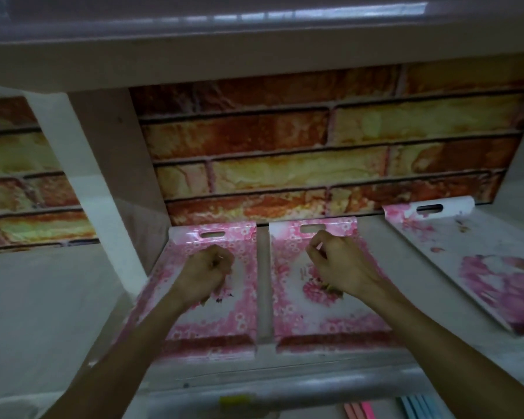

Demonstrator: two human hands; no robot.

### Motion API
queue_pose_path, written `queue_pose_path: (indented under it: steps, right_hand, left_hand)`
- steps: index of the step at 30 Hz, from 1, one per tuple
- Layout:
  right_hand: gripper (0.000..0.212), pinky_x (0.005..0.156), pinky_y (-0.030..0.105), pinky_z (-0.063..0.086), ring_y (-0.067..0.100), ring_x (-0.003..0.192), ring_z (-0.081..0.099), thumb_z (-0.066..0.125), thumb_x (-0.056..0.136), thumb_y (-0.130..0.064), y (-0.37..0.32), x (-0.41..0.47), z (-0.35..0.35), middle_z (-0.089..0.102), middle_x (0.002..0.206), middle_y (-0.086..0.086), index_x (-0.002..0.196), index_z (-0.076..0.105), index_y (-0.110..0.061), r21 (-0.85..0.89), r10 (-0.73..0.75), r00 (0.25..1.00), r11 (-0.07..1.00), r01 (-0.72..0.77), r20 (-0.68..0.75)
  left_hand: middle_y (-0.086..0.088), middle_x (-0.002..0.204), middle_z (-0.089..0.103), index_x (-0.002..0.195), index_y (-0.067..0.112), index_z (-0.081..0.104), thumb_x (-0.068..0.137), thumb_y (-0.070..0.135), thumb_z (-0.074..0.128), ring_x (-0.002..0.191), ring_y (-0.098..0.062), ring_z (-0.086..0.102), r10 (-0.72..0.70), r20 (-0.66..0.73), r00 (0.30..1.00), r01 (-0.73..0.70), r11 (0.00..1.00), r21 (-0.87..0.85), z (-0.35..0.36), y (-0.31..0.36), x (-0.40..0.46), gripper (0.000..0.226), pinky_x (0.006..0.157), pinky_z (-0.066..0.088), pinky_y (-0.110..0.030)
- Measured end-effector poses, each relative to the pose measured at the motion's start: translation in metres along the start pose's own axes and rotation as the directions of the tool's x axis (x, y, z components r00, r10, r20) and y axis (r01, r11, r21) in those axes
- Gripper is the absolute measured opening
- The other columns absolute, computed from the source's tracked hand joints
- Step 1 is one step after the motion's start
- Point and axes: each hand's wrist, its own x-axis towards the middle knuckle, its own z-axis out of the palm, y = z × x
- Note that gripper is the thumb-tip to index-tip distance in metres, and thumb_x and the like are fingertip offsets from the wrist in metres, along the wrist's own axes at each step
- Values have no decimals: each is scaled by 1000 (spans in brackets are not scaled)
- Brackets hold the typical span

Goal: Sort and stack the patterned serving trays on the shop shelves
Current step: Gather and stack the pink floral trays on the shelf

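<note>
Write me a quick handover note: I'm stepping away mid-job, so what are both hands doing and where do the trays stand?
Left hand: loosely curled over the left tray, gripping nothing visible.
Right hand: fingers curled over the middle tray, also holding nothing visible.
Both pink floral trays lie flat, side by side, with a gap between.
A third tray lies angled at right, apart.
Done: trays laid out on the shelf.
Left: stacking them; none is stacked yet.
</note>
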Motion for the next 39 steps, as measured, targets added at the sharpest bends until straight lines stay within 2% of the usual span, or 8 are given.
queue_pose_path:
  steps: [6,14,17,21,24,28,34,39]
  right_hand:
    - [12,53,39,52,12,50,58,48,99,-26,29,-27,-19,59,58,-8,101,56,-17,58,56,998,997,-54,-19]
    - [13,54,36,51,11,53,56,50,98,-31,77,-53,-29,52,53,-11,97,58,-20,60,145,988,988,-141,-59]
    - [15,59,38,54,17,64,63,49,98,-32,90,-57,-31,62,65,-8,97,58,-20,69,179,982,982,-175,-55]
    - [15,59,33,52,20,72,66,49,97,-31,101,-57,-29,63,76,-5,100,60,-20,49,224,973,974,-222,-48]
    - [16,54,30,48,20,71,65,49,98,-29,106,-55,-25,65,77,-4,102,60,-18,30,239,970,971,-237,-50]
    - [15,48,26,41,18,63,61,48,98,-26,111,-52,-20,62,69,-6,103,60,-17,18,248,964,969,-247,-92]
    - [21,64,35,54,20,79,61,51,96,-35,118,-56,-12,59,101,3,109,53,-18,174,322,921,942,-288,-217]
    - [32,52,19,47,11,64,62,47,96,-48,102,-62,-18,66,80,2,108,53,-19,436,320,933,872,-222,-164]
  left_hand:
    - [-15,106,70,105,5,64,98,22,45,91,-31,68,39,169,985,-83,961,264,64,30,45,27,80,52,-33]
    - [-28,145,42,147,-5,26,98,25,49,128,-38,48,-127,157,980,36,876,481,112,43,80,62,100,45,-36]
    - [-22,137,49,141,-2,37,92,17,59,121,-36,52,-198,56,979,169,929,328,119,51,82,57,97,46,-36]
    - [-14,102,63,127,4,55,88,2,55,71,-18,59,-163,-7,987,163,986,-24,118,55,84,39,49,46,-12]
    - [-14,92,70,102,9,69,87,8,52,81,-29,68,-200,-62,978,180,953,-244,115,59,87,23,64,53,-29]
    - [-6,77,65,87,12,67,91,9,46,66,-21,61,-195,-86,977,145,903,-404,114,69,83,21,58,47,-28]
    - [-2,87,71,102,11,66,98,16,49,74,-19,68,-116,-206,972,-27,811,-584,104,71,75,18,58,54,-26]
    - [1,89,67,109,13,63,100,15,49,67,-1,63,-42,-369,929,-217,744,-632,78,76,64,17,61,52,-20]
